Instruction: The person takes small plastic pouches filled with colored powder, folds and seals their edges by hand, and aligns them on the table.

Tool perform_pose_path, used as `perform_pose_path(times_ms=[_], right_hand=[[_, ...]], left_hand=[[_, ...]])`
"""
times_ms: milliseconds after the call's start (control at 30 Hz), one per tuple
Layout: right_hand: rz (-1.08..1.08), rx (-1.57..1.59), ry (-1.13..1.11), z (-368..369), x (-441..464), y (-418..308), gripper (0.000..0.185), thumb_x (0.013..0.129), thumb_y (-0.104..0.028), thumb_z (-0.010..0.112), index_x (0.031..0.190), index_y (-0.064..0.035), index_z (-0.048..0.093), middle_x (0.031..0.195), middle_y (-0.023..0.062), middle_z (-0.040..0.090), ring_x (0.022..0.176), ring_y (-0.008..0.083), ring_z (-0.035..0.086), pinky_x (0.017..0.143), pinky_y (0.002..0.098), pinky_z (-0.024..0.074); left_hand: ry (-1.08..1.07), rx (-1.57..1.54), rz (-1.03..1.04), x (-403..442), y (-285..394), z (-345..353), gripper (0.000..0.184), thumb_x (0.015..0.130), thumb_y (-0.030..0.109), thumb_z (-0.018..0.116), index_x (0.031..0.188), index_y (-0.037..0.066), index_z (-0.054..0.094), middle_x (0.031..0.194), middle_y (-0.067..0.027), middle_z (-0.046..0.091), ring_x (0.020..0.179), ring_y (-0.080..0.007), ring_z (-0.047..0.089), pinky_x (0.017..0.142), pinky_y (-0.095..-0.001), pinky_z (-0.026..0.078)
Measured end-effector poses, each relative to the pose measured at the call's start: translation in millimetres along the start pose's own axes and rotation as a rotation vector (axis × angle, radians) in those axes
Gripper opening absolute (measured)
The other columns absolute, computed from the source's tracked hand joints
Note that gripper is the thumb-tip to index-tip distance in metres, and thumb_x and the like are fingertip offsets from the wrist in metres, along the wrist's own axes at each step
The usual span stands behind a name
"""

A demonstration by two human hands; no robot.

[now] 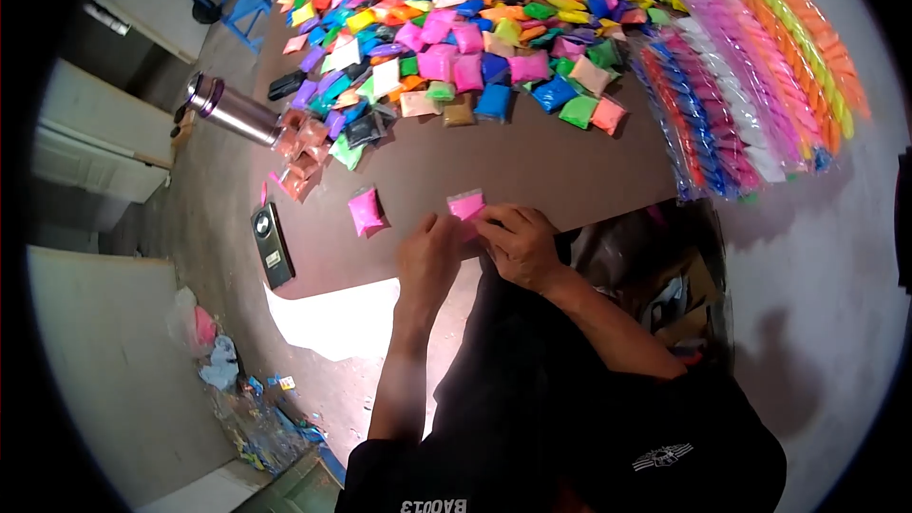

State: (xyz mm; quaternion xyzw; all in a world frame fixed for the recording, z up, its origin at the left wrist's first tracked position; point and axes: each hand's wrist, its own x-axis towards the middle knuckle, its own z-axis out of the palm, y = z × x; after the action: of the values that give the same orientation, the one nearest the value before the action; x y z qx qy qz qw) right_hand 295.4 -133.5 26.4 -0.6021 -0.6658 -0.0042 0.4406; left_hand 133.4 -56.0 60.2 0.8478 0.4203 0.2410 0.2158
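Observation:
A small clear packet with bright pink filling is at the table's front edge, between my two hands. My left hand is closed at the packet's lower left side; its fingertips are partly hidden. On the right side, the bent fingers and thumb of my right hand pinch the same packet. The packet's upper part shows above my fingers, and its lower part is covered. A second pink packet lies alone on the brown table to the left of my hands.
A big heap of colourful packets covers the far side of the brown table. Long plastic sleeves of packets lie at right. A steel flask and a phone are at left. An open box sits below the right edge.

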Motion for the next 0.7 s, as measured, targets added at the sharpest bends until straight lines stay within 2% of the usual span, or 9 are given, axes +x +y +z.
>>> perform_pose_path(times_ms=[300,367,533,700], right_hand=[[-0.008,0.041,0.013,1,-2,5,0.020,0.076,-0.007,0.074,0.096,-0.0093,0.073,0.107,0.0053,0.069,0.100,0.0257,0.066,0.088,0.0377,0.0515],[-0.009,0.038,0.006,1,-3,7,0.020,0.076,-0.008,0.074,0.096,-0.0092,0.073,0.108,0.0053,0.069,0.101,0.0258,0.066,0.087,0.0378,0.0517],[0.007,0.056,-0.010,4,-8,9,0.017,0.078,-0.009,0.073,0.095,-0.0089,0.073,0.109,0.0051,0.069,0.101,0.0256,0.066,0.086,0.0380,0.0524],[-0.013,0.032,0.009,1,-3,6,0.015,0.078,-0.007,0.071,0.093,-0.0084,0.073,0.107,0.0057,0.069,0.098,0.0262,0.067,0.089,0.0378,0.0531]], left_hand=[[-0.015,0.176,0.044,41,-10,8,0.007,0.090,0.011,0.069,0.087,0.005,0.068,0.084,-0.0136,0.068,0.075,-0.0364,0.068,0.065,-0.0418,0.054],[0.054,0.102,0.026,43,-7,7,0.008,0.089,0.011,0.069,0.086,0.004,0.069,0.084,-0.0142,0.068,0.075,-0.0367,0.068,0.066,-0.0408,0.054],[-0.017,-0.009,0.028,20,9,-3,0.008,0.090,0.010,0.069,0.086,0.003,0.069,0.084,-0.0140,0.069,0.074,-0.0356,0.068,0.065,-0.0406,0.053],[-0.049,0.144,0.048,26,-4,2,0.010,0.091,0.013,0.068,0.088,0.003,0.068,0.084,-0.0145,0.068,0.074,-0.0358,0.067,0.065,-0.0415,0.053]])
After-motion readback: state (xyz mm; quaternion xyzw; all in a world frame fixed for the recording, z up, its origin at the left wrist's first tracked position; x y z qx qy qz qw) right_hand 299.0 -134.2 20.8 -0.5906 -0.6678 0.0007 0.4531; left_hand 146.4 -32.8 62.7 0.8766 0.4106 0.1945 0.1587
